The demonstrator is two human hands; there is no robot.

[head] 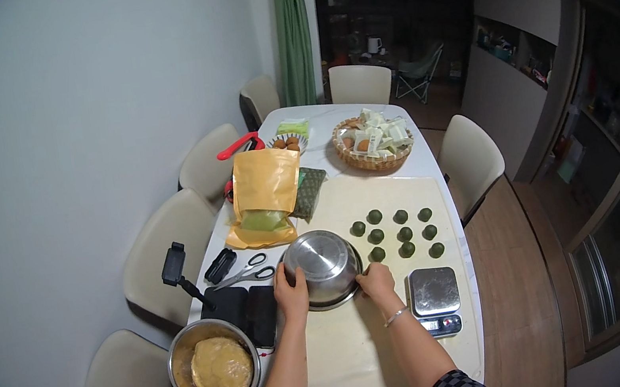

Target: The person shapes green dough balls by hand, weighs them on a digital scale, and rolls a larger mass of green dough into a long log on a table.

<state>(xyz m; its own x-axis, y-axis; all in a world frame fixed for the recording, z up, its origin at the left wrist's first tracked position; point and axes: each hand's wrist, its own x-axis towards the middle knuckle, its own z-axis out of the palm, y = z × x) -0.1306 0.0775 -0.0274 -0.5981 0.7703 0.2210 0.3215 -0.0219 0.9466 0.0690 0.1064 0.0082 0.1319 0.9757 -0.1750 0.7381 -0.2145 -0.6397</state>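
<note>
An upside-down stainless steel bowl (323, 260) sits on the cream mat (347, 362), over what looks like another metal rim. My left hand (291, 292) rests against its left side, thumb on the wall. At its lower right rim, my right hand (376, 282) has its fingers curled on the edge. Several dark green balls (404, 234) lie in rows to the right of the bowl. Below them is a digital kitchen scale (434, 291) with nothing on its plate. A second steel bowl (178, 376) at the lower left holds yellow dough (222, 369). What the upturned bowl covers is hidden.
Scissors (247, 276), a black phone (262, 316) and a phone stand (197, 294) lie left of the bowl. Farther back are an orange-yellow pouch (267, 182), a dark patterned packet (310, 193) and a wicker basket (377, 162) of wrapped items. Chairs flank the table.
</note>
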